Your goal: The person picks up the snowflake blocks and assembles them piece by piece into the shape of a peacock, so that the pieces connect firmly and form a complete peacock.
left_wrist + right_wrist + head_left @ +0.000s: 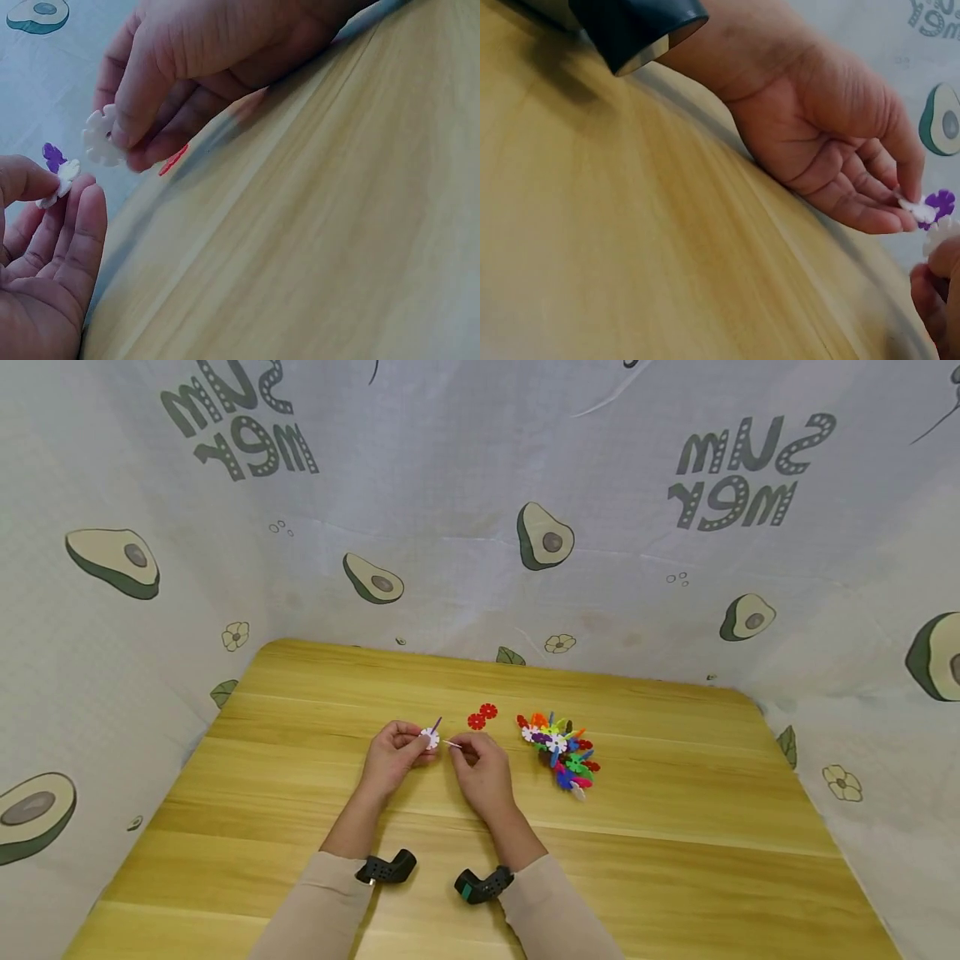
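My left hand [392, 758] pinches a white notched plastic disc [430, 739] between thumb and fingers. A purple disc [437, 725] is joined to it, standing at an angle; both also show in the left wrist view. Close by on the right, my right hand [482, 777] pinches a second white notched disc [101, 139] by its edge, seen nearly edge-on in the head view. A small gap separates the two white discs. Both hands are just above the wooden table, and the fingertips partly cover the discs.
Two red notched discs [477, 721] lie on the wooden table [660, 860] beyond the hands. Right of the right hand sits a many-coloured cluster of joined discs [573, 764]. A printed cloth [465, 485] hangs behind the table's far edge. Black bands [390, 867] circle both wrists.
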`<move>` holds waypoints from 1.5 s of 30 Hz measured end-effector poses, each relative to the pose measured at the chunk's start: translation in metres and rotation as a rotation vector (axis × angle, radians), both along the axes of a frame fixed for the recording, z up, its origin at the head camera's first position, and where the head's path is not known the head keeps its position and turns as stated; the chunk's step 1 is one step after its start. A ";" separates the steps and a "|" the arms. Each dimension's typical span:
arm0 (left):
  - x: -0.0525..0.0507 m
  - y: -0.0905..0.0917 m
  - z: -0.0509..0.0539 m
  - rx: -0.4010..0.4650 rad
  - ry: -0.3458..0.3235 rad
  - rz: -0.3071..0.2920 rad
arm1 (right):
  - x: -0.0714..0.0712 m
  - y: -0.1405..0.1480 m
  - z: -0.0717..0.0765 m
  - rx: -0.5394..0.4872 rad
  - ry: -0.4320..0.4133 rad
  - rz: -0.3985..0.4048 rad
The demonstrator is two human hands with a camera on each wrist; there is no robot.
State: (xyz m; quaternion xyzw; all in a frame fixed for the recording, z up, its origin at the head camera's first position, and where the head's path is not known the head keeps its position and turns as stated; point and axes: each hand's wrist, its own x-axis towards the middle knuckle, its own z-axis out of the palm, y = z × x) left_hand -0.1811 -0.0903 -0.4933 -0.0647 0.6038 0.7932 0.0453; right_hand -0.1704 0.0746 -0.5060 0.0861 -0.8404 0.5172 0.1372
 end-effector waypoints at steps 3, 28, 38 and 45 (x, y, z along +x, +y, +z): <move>0.001 0.001 0.001 0.025 -0.017 -0.009 | 0.001 -0.001 0.001 -0.051 -0.009 0.038; 0.003 0.005 0.006 -0.033 0.023 -0.010 | 0.002 -0.003 0.006 0.178 0.200 -0.035; 0.004 0.006 0.005 -0.038 0.017 -0.042 | 0.005 -0.002 0.007 0.171 0.188 -0.030; 0.002 0.006 0.000 -0.031 0.012 -0.010 | -0.001 0.003 0.008 0.290 0.064 -0.038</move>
